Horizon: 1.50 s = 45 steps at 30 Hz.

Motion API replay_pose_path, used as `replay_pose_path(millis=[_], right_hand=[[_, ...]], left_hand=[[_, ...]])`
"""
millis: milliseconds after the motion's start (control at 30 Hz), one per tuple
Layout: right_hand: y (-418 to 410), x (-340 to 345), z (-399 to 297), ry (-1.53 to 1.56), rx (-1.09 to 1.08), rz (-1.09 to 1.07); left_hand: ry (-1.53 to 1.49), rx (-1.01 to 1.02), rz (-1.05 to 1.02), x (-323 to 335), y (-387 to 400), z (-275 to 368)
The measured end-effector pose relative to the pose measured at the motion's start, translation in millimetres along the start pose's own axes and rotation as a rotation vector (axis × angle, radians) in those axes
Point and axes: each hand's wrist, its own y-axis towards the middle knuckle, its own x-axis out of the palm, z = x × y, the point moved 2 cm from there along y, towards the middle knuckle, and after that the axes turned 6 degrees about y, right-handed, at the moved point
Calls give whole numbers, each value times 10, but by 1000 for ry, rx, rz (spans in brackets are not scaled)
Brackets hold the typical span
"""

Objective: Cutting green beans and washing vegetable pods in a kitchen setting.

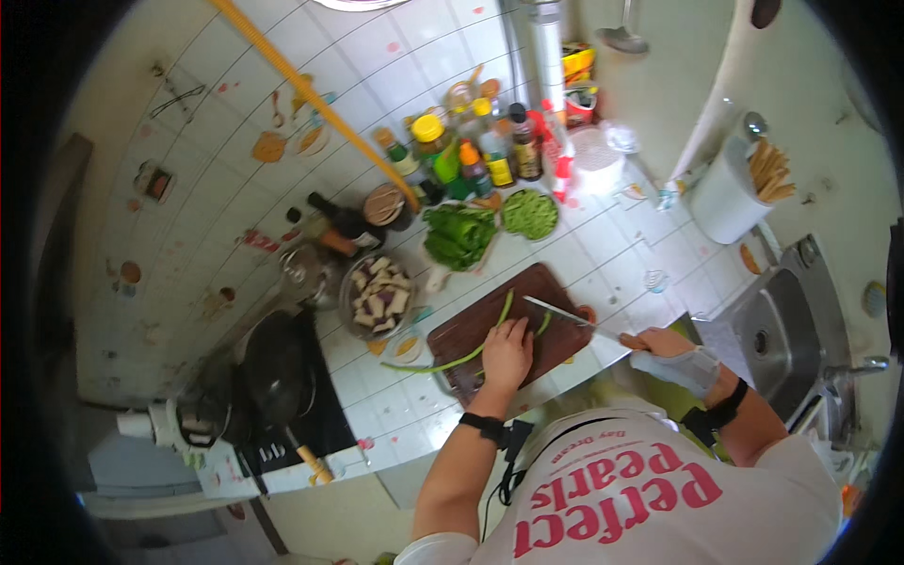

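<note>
A dark brown cutting board (545,282) lies at a slant on the white tiled counter. My left hand (508,351) presses down on long green bean pods (446,366) on the board; one reaches past the board's left edge. My right hand (664,345), with a pale covering around the wrist, grips a kitchen knife (561,309) by its handle. Its blade lies over the right part of the board, close to a short green piece (544,323). Whether the blade touches that piece, I cannot tell.
Behind the board stand a bowl of cut eggplant (379,295), leafy greens (459,236), a bowl of chopped green vegetable (530,215) and several sauce bottles (487,145). A black wok (277,364) sits on the stove at left; a steel sink (770,339) is at right.
</note>
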Motion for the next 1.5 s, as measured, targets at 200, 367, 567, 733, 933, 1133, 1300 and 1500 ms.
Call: replay_pose_path(millis=[200, 367, 567, 733, 933, 1133, 1300, 1500], right_hand=[[-40, -71, -105, 34, 181, -3], [-48, 19, -79, 78, 72, 58], [-174, -29, -199, 133, 47, 103], [-155, -80, -228, 121, 45, 74], [-72, -26, -147, 34, -16, 62], [223, 11, -165, -61, -11, 27], [300, -28, -99, -47, -39, 17], [96, 48, -132, 36, 8, 83]], left_hand=[[161, -224, -35, -30, 102, -439], [4, -86, -88, 113, -78, -326], [-6, -93, -88, 78, -25, -201], [-20, -75, -76, 105, -14, -208], [9, -48, -101, 101, 7, -212], [54, -27, -142, 103, 38, -210], [17, -72, -154, 23, 44, -121], [-54, -49, -99, 26, -31, -50]])
